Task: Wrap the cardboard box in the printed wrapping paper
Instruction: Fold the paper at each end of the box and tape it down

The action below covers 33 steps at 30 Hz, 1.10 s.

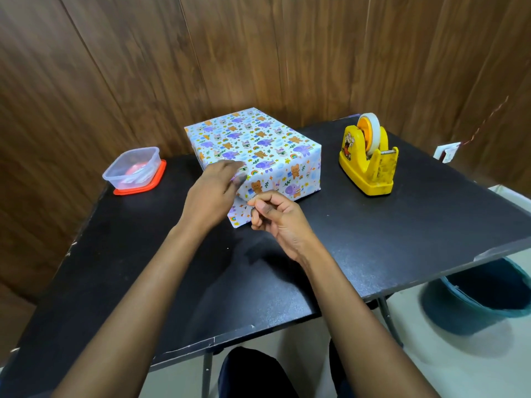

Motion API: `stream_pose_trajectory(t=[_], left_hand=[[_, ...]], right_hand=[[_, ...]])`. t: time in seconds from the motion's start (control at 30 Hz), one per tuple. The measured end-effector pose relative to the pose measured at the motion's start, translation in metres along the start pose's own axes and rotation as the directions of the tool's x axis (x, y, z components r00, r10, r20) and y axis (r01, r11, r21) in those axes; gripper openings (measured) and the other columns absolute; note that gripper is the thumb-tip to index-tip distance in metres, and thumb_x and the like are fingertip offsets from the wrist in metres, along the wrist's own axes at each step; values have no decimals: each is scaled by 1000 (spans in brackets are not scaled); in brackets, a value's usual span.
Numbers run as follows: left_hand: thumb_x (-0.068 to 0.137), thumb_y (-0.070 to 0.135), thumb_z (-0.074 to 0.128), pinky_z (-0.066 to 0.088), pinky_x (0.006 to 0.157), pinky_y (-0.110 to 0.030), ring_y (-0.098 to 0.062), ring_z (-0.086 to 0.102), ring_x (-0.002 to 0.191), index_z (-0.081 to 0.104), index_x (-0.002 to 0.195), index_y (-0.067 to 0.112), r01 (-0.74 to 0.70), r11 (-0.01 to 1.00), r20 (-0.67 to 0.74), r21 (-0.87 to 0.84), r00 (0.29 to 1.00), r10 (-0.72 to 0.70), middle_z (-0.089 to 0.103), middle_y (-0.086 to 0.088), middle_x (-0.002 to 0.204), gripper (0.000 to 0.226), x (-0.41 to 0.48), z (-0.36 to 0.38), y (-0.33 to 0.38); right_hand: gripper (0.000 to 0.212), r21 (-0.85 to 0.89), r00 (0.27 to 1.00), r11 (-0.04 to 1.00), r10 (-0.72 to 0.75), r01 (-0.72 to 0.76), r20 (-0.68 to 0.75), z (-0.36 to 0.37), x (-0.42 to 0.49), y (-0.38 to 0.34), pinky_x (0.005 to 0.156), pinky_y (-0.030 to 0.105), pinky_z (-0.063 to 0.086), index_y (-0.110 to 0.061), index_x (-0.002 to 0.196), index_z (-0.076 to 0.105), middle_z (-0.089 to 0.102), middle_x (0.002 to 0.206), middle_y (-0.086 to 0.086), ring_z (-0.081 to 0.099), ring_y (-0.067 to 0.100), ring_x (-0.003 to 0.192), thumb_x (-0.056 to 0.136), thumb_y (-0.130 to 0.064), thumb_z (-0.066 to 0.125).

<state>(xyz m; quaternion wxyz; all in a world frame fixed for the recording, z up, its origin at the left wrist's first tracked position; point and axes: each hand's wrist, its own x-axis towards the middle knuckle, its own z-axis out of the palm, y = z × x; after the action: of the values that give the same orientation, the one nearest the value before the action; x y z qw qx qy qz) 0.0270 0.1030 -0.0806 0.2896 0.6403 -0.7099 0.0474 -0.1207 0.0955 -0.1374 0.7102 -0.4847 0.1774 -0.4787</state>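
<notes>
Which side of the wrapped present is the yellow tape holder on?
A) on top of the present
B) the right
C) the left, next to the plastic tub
B: the yellow tape holder stands on the black table to the right of the wrapped present, apart from it, while the plastic tub sits on the left.

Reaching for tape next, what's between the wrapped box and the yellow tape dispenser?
Only bare black table separates box and tape dispenser, in the head view.
</notes>
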Motion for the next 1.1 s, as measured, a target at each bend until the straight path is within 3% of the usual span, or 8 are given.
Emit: stream_pose_trajectory(t=[0.07, 0.2, 0.33, 0.57, 0.73, 0.97, 1.03, 1.1], left_hand=[[97, 33, 45, 37, 81, -25, -11, 50, 102, 65, 107, 11, 45, 980, -52, -195, 997, -56, 59, -1, 105, 31, -3, -9, 13], [97, 29, 47, 42, 66, -11, 5, 57, 68, 70, 85, 8, 252, 847, 308, -468, 945, -111, 66, 2, 79, 34, -3, -27, 36], [97, 19, 46, 43, 65, -23, -10, 55, 71, 65, 91, -4, 366, 773, 484, -517, 870, -88, 63, -4, 76, 30, -4, -32, 36], [92, 8, 55, 45, 61, -19, -8, 56, 64, 61, 80, 8, 364, 741, 496, -564, 867, -49, 63, 0, 68, 14, -4, -33, 32], [91, 4, 55, 43, 58, -17, -5, 56, 61, 61, 80, 5, 318, 768, 489, -557, 872, -7, 62, -3, 69, 11, -3, -31, 33], [94, 2, 49, 42, 63, -26, -3, 49, 57, 52, 76, 12, 209, 876, 476, -435, 879, 26, 54, 3, 66, 20, -5, -29, 34], [94, 3, 49, 42, 63, -27, -2, 48, 56, 51, 76, 13, 206, 889, 479, -410, 877, 18, 54, 4, 67, 21, -6, -28, 34], [95, 5, 49, 41, 63, -27, -2, 48, 56, 51, 76, 14, 211, 893, 469, -397, 883, 0, 53, 4, 67, 21, -7, -28, 32]], right_hand=[[19, -92, 999, 995, -31, 34, 31, -2, -3, -7, 59, 21, 46, -7, 83, 60, 58, 55, -2, 51, 9, 54, 94, 0, 46], [20, -221, 996, 973, -57, 70, 64, -4, -6, -18, 58, 21, 46, -9, 82, 61, 59, 58, -4, 51, 9, 55, 94, -1, 47], [22, -285, 994, 955, -62, 86, 94, -6, -8, -27, 56, 20, 46, -10, 81, 62, 60, 60, -2, 51, 10, 56, 94, 0, 48], [23, -404, 986, 913, 7, 61, 167, -9, -13, -43, 57, 19, 46, -11, 80, 60, 63, 58, -6, 54, 5, 54, 95, 0, 47], [21, -454, 976, 891, 88, 12, 198, -12, -16, -53, 59, 18, 48, -9, 80, 59, 64, 60, -5, 56, 4, 54, 95, -1, 47], [20, -458, 979, 874, 201, -160, 42, -11, -15, -51, 58, 21, 53, -6, 82, 62, 65, 56, -1, 57, 9, 49, 96, -7, 48], [15, -393, 980, 900, 198, -188, -15, -7, -16, -46, 57, 22, 54, -1, 89, 62, 64, 53, -1, 55, 7, 44, 96, -4, 49], [22, -309, 975, 925, 213, -221, -60, -1, -17, -42, 56, 27, 57, 5, 115, 54, 62, 51, 1, 52, 7, 38, 94, -2, 51]])
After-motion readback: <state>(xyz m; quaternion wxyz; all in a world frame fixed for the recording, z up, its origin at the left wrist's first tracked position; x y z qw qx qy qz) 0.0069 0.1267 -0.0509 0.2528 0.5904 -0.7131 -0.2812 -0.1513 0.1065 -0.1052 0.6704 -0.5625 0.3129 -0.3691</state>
